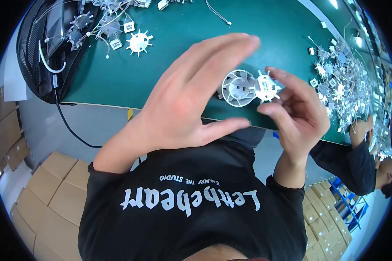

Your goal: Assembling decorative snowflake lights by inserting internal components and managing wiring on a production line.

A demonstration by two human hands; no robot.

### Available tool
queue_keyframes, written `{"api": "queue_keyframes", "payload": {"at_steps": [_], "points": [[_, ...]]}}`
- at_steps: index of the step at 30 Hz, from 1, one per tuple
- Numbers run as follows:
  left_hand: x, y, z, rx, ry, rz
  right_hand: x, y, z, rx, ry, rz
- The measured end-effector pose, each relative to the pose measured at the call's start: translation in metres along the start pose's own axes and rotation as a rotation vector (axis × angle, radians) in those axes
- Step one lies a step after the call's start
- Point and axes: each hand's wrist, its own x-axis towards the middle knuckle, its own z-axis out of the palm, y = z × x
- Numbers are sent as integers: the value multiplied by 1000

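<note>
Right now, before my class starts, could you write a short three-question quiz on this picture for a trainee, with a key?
1. Multiple choice: which of the person's hands holds the small white spiked disc?
A) Left
B) Right
C) Neither

2. True or false: the left hand has its fingers stretched out rather than curled into a fist.

3. Fill in the blank: the large heap of parts lies on a tabletop coloured ___.

Key:
1. B, the right hand.
2. True.
3. Green.
</note>
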Motion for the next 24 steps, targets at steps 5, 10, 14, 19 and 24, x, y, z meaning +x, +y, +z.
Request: {"api": "queue_keyframes", "payload": {"at_steps": [5,10,14,19,24], "points": [[-10,7,4,-27,-53,-280,5,7,17,-61,-116,-187],[-9,4,4,-48,-37,-233,1,14,23,-161,4,-292],[-6,2,2,33,-68,-179,-8,6,27,-259,15,-294],[-7,2,3,15,-78,-193,-16,-6,31,-354,-8,-262],[-7,-2,4,42,-65,-170,-8,1,16,-287,19,-61]]}}
